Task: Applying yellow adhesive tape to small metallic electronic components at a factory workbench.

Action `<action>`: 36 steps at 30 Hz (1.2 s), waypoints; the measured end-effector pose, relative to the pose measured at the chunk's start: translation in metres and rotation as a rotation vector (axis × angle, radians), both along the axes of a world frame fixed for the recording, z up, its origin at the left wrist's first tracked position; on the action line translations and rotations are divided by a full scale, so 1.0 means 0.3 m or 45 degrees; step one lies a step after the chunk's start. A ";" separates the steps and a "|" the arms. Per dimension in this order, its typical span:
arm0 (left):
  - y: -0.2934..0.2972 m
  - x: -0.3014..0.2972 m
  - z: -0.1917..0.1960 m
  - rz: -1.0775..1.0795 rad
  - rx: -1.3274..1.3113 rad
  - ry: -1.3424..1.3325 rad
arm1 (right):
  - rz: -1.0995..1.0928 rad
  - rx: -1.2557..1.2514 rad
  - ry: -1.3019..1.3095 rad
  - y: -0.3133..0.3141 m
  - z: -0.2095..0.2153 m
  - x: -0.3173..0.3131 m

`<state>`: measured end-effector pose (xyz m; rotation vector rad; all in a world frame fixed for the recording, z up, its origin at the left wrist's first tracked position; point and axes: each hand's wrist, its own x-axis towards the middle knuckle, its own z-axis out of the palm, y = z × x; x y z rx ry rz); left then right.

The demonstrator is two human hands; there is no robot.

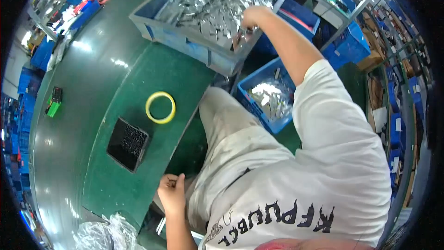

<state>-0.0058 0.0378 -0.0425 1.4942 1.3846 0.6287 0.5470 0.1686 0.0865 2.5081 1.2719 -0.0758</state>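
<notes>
My right hand (252, 17) reaches up into a big blue crate (185, 40) heaped with shiny small metal pieces (210, 4) and is closed around a few of them at the crate's near corner. My left hand (172, 190) rests low by the edge of the green work surface (138, 88), fingers curled together; I cannot tell whether anything is in it. Below the big crate, next to my leg, a smaller blue bin (259, 106) holds more metal pieces (270, 97).
A yellow tape ring (160, 107) and a black square tray (128, 144) lie on the green mat. A green and black small device (54, 102) sits at the far left. Crumpled clear plastic (106, 234) lies at the lower left. Blue crates and shelves stand around.
</notes>
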 end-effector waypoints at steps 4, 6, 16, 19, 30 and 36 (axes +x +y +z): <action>-0.023 0.015 0.018 0.151 -0.030 -0.163 | 0.139 0.090 -0.011 0.027 -0.022 0.022; -0.033 0.041 0.001 0.081 0.079 -0.222 | 0.245 0.170 -0.042 0.032 -0.055 0.104; -0.076 0.057 0.052 -0.004 0.137 -0.073 | 0.202 1.386 0.685 -0.087 0.075 -0.035; -0.075 0.098 0.072 -0.060 0.164 -0.044 | 0.110 1.729 1.014 -0.187 0.052 -0.035; -0.104 0.049 0.105 -0.323 0.214 -0.845 | 0.802 0.713 1.639 -0.571 -0.135 -1.048; -0.113 0.084 0.154 0.027 -0.073 -1.122 | 0.852 0.450 1.493 -0.530 -0.145 -1.158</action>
